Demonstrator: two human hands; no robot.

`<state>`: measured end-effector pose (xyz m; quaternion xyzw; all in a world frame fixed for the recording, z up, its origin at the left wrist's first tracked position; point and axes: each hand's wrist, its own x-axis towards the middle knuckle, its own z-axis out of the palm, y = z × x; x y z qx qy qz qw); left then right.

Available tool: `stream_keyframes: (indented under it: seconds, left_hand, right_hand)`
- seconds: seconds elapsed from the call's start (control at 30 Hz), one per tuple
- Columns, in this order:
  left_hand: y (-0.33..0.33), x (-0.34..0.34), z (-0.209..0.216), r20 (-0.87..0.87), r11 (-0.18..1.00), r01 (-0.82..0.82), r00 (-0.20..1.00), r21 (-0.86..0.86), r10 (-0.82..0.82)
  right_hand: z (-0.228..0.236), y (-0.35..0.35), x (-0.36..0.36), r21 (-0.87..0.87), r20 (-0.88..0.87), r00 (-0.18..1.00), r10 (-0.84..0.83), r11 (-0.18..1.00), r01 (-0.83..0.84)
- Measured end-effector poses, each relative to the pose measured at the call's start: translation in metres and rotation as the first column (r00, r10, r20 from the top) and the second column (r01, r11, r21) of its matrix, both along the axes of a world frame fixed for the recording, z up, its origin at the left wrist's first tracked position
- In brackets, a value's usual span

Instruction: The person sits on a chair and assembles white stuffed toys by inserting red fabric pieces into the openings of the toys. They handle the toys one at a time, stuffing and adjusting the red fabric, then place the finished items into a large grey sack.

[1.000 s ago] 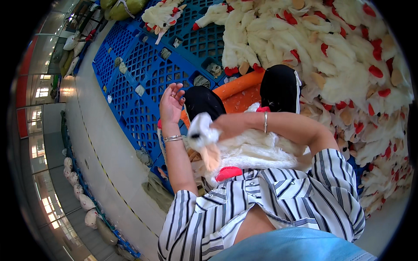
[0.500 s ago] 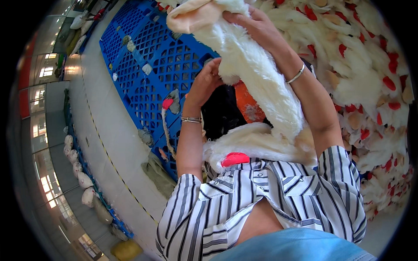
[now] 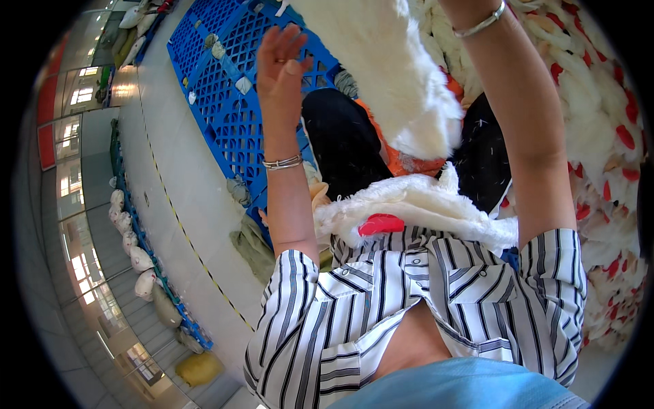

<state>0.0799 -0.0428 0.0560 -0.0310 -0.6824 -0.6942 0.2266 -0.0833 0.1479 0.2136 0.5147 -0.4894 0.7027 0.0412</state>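
Observation:
A long white fur pelt hangs down from the upper edge, its lower end in front of my knees. My right forearm reaches up beside it, but the hand lies beyond the upper edge, so its grip is hidden. To the left of the pelt, my left hand is raised over the blue pallets with its fingers apart, holding nothing. Across my lap lies a second white fur pelt with a bright red patch on it. Something orange shows between my black-clad legs.
Blue plastic pallets with small cloth bundles stand to the left. A big heap of white pelts with red patches fills the right side. White sacks line the far left floor, near a yellow sack.
The hanging pelt has been lifted up and away, its upper end leaving view. My right hand has gone past the upper edge. My left hand has come off the pelt, upward and left.

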Motion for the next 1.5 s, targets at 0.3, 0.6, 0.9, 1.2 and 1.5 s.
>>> stream_keyframes:
  seconds: [0.3, 0.6, 0.9, 1.2, 1.5]
  left_hand:
    - [0.021, -0.003, -0.029, 0.06, 0.992, -0.03, 0.998, 0.126, 0.022]
    - [0.032, -0.01, -0.061, 0.191, 0.947, -0.318, 0.933, 0.049, 0.304]
    - [0.065, -0.016, -0.073, 0.178, 0.969, -0.167, 0.975, 0.181, 0.135]
    - [0.026, -0.012, -0.043, 0.176, 0.775, -0.247, 0.968, 0.581, 0.177]
    - [0.026, -0.007, -0.051, 0.214, 0.93, -0.091, 0.977, 0.357, 0.014]
  right_hand:
    - [-0.174, -0.028, 0.044, 0.548, -0.045, 0.981, -0.188, 0.817, 0.182]
    - [-0.224, -0.03, 0.036, 0.539, 0.138, 0.952, -0.273, 0.827, 0.159]
    - [-0.206, -0.026, 0.056, 0.367, 0.109, 0.905, -0.411, 0.863, 0.348]
    - [-0.2, -0.014, 0.043, 0.088, 0.666, 0.745, -0.011, 0.994, -0.063]
    - [-0.198, -0.008, 0.057, 0.136, 0.693, 0.64, 0.334, 0.81, -0.57]
